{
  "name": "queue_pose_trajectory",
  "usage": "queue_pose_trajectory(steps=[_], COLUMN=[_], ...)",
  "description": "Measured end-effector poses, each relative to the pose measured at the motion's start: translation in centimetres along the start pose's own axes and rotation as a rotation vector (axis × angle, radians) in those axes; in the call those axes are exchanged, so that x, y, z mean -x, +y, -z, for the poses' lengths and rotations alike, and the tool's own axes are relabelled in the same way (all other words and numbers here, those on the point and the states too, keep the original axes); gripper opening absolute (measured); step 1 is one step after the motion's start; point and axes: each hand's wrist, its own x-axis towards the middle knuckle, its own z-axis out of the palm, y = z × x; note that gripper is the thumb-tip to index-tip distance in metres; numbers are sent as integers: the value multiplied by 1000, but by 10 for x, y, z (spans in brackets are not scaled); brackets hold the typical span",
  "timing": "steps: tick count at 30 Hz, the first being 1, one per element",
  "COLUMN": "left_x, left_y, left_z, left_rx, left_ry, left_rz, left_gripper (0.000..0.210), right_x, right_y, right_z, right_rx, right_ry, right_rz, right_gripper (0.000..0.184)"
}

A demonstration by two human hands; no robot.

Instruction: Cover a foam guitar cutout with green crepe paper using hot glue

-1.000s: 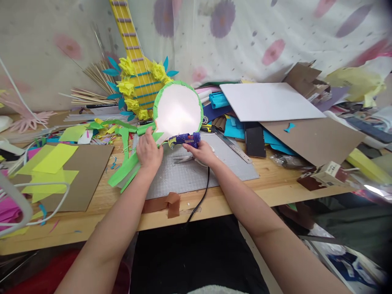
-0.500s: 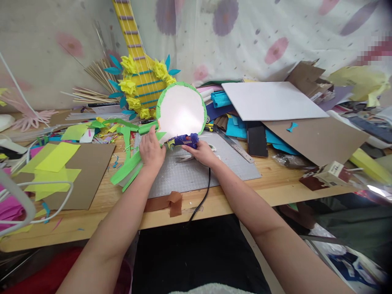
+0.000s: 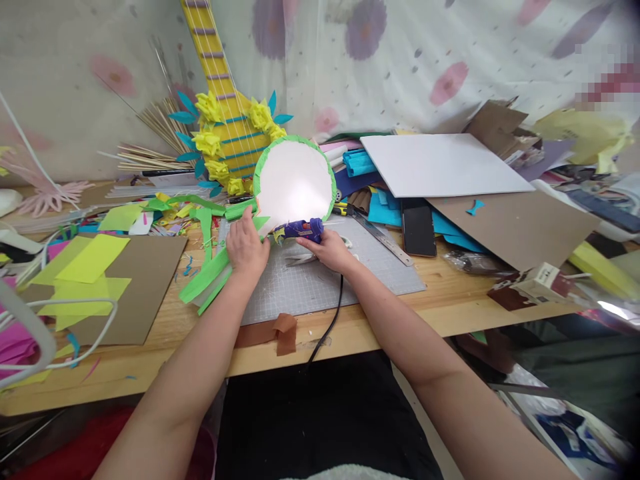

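My right hand [image 3: 331, 250] is wrapped round a blue glue gun [image 3: 303, 230], its nozzle pointing left toward my other hand. A black cord runs down from it over the table edge. My left hand [image 3: 247, 247] is closed on the green-edged piece [image 3: 207, 279], near where it meets the round white disc [image 3: 296, 179]. Green crepe paper rims that disc, which leans up at the back. Fingertips of the left hand are partly hidden. Scissors [image 3: 301, 259] lie under the glue gun on a grey cutting mat [image 3: 280, 293].
Behind stands a yellow paper guitar [image 3: 240, 143] with flowers. To the right are a metal ruler [image 3: 387, 243], a phone [image 3: 419, 228], a white board [image 3: 443, 163] and brown cardboard [image 3: 520, 227]. Yellow paper sheets [image 3: 93, 260] and green scraps lie left. Someone's dark clothing shows at lower right.
Both hands hold nearly the same positions, with the glue gun still beside the left hand. The whole view has shifted very slightly.
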Motion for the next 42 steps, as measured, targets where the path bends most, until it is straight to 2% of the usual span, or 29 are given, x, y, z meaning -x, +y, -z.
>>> queue_pose_trajectory(steps=[11,16,27,42], left_x=[0,0,0,0], left_y=[-3,-1,-2,-4], left_z=[-2,0,-2,-3], left_rx=[29,18,26,48], left_ry=[16,4,35,31], left_rz=[-5,2,1,9], left_gripper=[72,72,70,70], right_x=[-1,-2,1,-2], right_y=[7,6,-4,10], right_z=[2,0,-3,5], right_rx=[-58,-20,50,18], right_ry=[22,16,-11,42], right_rz=[5,-3,79,20], right_gripper=[39,40,35,44])
